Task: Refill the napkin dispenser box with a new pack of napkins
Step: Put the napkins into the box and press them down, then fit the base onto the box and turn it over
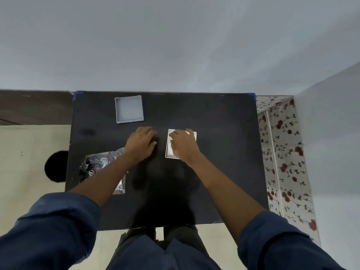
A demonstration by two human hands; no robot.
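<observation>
White napkin stack [171, 147] lies under the flat, spread right hand [183, 145], left hand [141, 142] resting loosely curled on the counter [224, 152]; square its edges before lifting toward the far-left grey box [129, 109].

Black table [224, 152], blue tape at far corners; round black stool [55, 166] left; floral wallpaper [286, 152] right.

— How's the light?
— Dim and even, no glare; the black table [214, 172] swallows detail, with a soft dark shadow at the lower middle of the frame.
— Sharpness?
— Soft overall — the hands [141, 143] look slightly smeared.
— Distortion?
— Wide-angle stretch; the sleeves [48, 230] balloon at the lower corners.
</observation>
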